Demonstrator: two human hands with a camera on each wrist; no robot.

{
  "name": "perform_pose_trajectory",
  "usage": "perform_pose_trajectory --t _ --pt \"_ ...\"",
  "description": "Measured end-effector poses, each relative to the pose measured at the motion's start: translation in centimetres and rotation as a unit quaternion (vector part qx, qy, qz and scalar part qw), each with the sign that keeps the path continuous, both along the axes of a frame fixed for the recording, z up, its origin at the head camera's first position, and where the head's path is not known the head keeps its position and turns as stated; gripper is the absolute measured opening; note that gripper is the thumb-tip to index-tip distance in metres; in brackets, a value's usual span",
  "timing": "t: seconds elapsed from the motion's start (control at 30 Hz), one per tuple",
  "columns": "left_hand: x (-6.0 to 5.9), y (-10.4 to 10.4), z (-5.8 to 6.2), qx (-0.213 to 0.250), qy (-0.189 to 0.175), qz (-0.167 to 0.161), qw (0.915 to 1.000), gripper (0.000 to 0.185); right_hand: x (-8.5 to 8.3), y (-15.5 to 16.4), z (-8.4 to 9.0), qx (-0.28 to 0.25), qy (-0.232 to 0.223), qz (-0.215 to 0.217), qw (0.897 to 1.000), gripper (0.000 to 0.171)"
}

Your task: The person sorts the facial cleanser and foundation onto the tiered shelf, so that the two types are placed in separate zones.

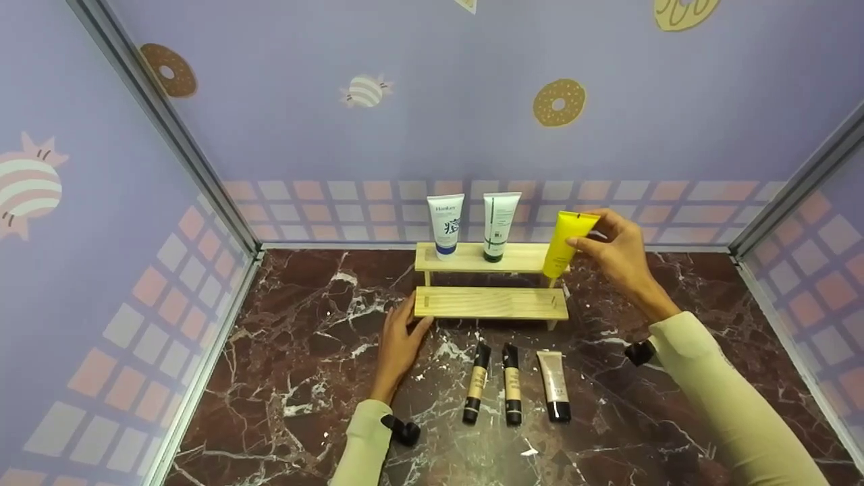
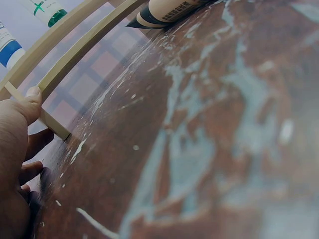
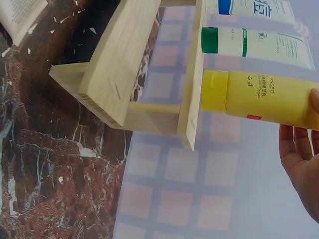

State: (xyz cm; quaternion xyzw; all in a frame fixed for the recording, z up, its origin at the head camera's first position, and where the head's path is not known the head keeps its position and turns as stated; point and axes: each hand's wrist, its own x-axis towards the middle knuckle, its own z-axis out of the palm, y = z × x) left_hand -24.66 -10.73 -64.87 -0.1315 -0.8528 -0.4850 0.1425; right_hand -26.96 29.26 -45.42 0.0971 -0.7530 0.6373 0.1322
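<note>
A two-step wooden shelf (image 1: 491,302) stands at the back of the marble table. On its upper step stand a white tube with a blue cap (image 1: 445,226) and a white tube with a green cap (image 1: 500,226). My right hand (image 1: 586,233) grips a yellow tube (image 1: 565,244), cap down, at the right end of the upper step; in the right wrist view the yellow tube (image 3: 259,97) has its cap against the step's edge. My left hand (image 1: 405,317) rests against the left end of the lower step, its thumb (image 2: 31,97) on the wood.
Three small tubes lie side by side in front of the shelf: two beige with black caps (image 1: 476,383) (image 1: 512,383) and a wider one (image 1: 554,385). Patterned walls close in the table on the left, back and right.
</note>
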Motion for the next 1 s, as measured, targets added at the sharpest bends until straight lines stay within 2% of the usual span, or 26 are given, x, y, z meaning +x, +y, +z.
perform_pose_trajectory --t 0.3,0.67,1.0 --pt "0.0 -0.1 0.0 0.0 -0.002 0.006 1.0 0.07 -1.3 -0.5 0.1 -0.011 0.028 -0.013 0.999 0.037" --pt "0.2 0.1 -0.1 0.0 -0.007 0.006 1.0 0.069 -2.4 -0.8 -0.2 0.007 0.027 -0.016 0.999 0.036" --pt "0.2 0.1 0.2 0.003 -0.009 0.004 0.9999 0.071 -3.3 -1.1 -0.6 0.008 0.031 -0.015 0.999 0.037"
